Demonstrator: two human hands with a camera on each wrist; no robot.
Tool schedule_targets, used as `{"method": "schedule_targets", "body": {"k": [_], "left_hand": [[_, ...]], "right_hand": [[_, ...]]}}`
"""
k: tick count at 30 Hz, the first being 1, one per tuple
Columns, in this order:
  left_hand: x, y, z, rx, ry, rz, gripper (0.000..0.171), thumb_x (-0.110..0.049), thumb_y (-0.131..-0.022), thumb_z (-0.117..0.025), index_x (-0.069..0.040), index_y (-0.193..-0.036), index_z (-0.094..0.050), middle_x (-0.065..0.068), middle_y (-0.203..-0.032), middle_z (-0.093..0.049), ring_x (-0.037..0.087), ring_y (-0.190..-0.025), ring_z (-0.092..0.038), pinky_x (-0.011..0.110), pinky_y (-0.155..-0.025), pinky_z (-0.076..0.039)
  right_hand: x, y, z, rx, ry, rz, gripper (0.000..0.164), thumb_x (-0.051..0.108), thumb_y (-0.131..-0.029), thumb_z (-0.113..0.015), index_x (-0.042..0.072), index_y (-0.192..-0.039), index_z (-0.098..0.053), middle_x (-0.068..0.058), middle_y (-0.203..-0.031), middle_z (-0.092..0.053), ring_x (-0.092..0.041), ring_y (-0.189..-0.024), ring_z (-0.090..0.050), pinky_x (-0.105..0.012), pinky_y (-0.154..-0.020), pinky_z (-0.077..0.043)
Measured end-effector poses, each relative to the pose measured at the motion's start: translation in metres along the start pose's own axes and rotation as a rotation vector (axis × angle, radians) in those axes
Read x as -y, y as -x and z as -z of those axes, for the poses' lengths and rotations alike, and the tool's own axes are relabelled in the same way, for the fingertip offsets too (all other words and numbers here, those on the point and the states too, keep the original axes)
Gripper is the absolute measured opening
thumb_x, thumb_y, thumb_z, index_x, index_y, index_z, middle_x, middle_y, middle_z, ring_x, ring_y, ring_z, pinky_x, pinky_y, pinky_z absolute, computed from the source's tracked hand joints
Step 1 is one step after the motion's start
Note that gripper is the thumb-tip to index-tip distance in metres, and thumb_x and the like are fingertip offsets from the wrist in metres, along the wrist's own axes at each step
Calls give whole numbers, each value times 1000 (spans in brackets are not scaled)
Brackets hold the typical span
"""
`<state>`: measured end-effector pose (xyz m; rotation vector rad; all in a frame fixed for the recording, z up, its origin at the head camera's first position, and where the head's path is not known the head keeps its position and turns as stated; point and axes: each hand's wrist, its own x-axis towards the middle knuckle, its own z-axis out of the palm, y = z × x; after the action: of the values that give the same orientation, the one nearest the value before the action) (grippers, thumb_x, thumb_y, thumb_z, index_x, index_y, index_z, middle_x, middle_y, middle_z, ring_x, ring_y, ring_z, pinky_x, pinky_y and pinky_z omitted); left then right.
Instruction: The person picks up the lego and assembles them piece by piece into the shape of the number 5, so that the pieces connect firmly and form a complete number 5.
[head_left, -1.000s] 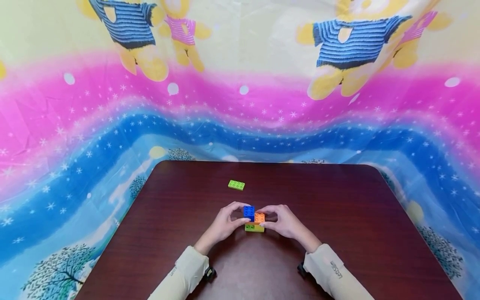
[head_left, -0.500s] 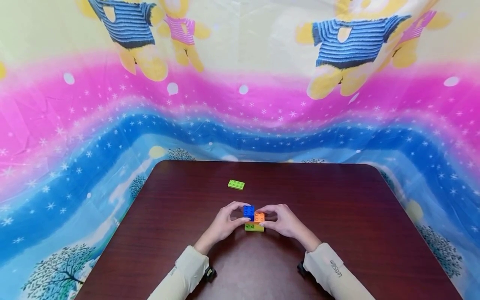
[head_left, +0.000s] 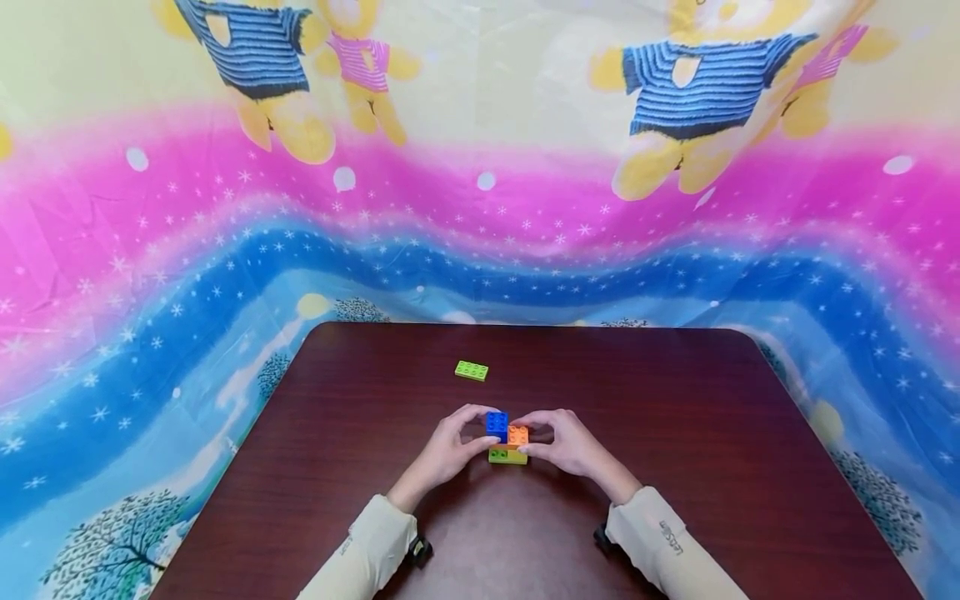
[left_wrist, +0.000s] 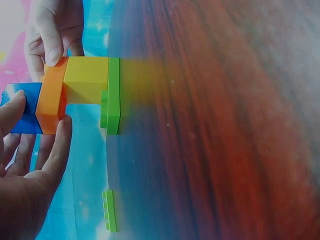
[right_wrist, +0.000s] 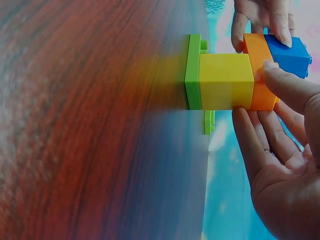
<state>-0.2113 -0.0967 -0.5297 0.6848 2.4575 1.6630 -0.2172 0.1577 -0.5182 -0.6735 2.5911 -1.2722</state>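
Observation:
A small stack of toy building bricks stands on the table. Its base is a green plate (right_wrist: 192, 75), topped at one end by a yellow block (right_wrist: 225, 80). Across the yellow block lies an orange brick (left_wrist: 51, 97), overhanging to the left, with a blue brick (head_left: 497, 423) on that overhanging end. My left hand (head_left: 452, 446) pinches the blue brick with its thumb, and one fingertip reaches the orange brick's underside in the left wrist view. From the other side, my right hand (head_left: 567, 442) holds the orange brick between thumb and fingers.
Another light green plate (head_left: 472, 371) lies by itself on the dark wooden table (head_left: 637, 383), behind the stack. A printed curtain (head_left: 480, 208) hangs beyond the table's far edge and along its sides.

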Motion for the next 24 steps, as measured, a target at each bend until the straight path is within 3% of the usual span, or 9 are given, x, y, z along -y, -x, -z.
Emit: {"method": "schedule_targets", "body": {"k": [13,24], "left_hand": [[-4,2,1,5,-3,1,39,-22,-97,-74,-24,-134,-64,2,-124,-64,20,-116,-64,42,-98,-58],[-1,1,1,13,23,-18,38,-20,-97,-74,-24,-133,-64,1,-123,-64,20,-116,-64,41,-97,-59]], "right_hand": [[-1,0,-2,-12,26,-22,42,23,-90,-82,21,-130,-72,-3,-128,-72,-24,-116,-69,-43,-94,-60],[-5,-1,0,7,-35,-29,39,24,-89,-83,20,-127,-72,-3,-123,-72,-24,-112,-71,-40,-92,-61]]}}
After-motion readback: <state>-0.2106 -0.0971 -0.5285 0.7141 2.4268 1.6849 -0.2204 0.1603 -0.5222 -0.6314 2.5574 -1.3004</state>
